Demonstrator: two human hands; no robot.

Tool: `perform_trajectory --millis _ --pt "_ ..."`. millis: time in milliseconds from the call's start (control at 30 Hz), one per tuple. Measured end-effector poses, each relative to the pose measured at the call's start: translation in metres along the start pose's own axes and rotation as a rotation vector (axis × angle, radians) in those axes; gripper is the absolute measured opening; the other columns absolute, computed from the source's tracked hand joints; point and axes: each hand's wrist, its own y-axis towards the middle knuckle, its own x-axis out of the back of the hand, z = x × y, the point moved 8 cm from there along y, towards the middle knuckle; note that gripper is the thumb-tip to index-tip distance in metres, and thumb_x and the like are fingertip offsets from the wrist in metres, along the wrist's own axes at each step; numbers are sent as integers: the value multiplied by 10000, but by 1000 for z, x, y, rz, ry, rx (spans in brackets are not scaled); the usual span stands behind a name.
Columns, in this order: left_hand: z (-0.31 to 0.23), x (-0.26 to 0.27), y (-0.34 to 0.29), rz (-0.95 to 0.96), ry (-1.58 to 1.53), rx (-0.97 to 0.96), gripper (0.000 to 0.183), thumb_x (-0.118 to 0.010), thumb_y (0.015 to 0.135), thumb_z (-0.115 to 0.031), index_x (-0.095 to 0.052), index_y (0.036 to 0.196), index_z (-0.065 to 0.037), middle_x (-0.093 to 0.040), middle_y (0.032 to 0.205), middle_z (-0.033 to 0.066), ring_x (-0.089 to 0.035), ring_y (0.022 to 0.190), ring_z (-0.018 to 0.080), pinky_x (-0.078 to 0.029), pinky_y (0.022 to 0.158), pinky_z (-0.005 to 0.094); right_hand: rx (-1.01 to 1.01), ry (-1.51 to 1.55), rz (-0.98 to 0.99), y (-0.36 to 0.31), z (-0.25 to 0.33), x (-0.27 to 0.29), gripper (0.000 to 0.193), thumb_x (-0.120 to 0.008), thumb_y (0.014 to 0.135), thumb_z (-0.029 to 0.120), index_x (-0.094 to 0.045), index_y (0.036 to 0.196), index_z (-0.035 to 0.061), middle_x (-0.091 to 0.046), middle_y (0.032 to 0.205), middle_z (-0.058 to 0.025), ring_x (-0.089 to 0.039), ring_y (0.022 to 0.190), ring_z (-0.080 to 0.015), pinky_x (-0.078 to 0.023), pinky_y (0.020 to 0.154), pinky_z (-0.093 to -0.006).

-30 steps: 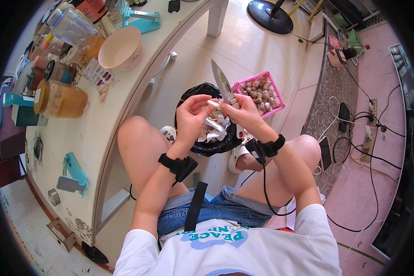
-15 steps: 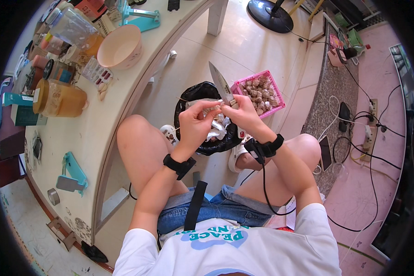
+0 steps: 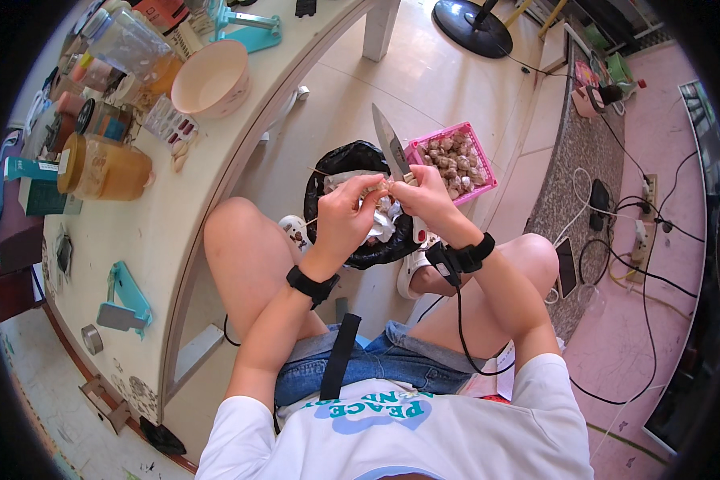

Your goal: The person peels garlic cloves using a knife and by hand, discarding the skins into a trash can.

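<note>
My right hand [image 3: 429,194] is closed round the handle of a kitchen knife [image 3: 390,144], its blade pointing up and away from me. Fingers of my left hand [image 3: 346,210] pinch a small pale garlic clove [image 3: 382,189], which touches the right fingertips too; much of it is hidden. Both hands are over a bin lined with a black bag [image 3: 378,254], where white paper and scraps [image 3: 385,223] lie. Beyond the right hand stands a pink basket [image 3: 480,192] of brownish garlic bulbs [image 3: 454,162].
A table on the left carries a pale bowl [image 3: 209,80], a jar of amber contents [image 3: 108,168], a blister pack [image 3: 168,122] and turquoise stands [image 3: 125,300]. On the right, cables and a phone [image 3: 566,268] lie along a stone ledge [image 3: 552,172]. A round black base [image 3: 474,30] stands far off.
The knife has tilted slightly, its tip shifting a little right and farther away. Both hands keep nearly the same place and hold.
</note>
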Motion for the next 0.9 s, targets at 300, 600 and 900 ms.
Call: perform_trajectory --millis 300,600,900 --pt "-1 -1 2 62 96 -31 181 -665 767 -15 -620 941 -31 -664 863 98 -626 646 155 -487 573 240 19 30 12 -2 4 -2 200 -632 760 152 -630 849 -26 -580 707 15 -496 588 -34 -376 492 -205" --pt "-5 -4 1 112 172 -86 216 -680 756 -84 -615 954 -25 -651 886 147 -650 749 285 -521 655 321 -5 18 -13 2 -3 4 139 -632 750 147 -594 764 13 -495 595 49 -418 475 -14 -289 403 -188" --pt "41 4 6 136 -62 295 212 -615 818 -52 -633 1022 5 -673 890 125 -645 725 152 -509 658 245 169 -80 -92 -4 24 17 136 -602 739 113 -609 787 -14 -573 653 -12 -512 554 -82 -407 514 -221"
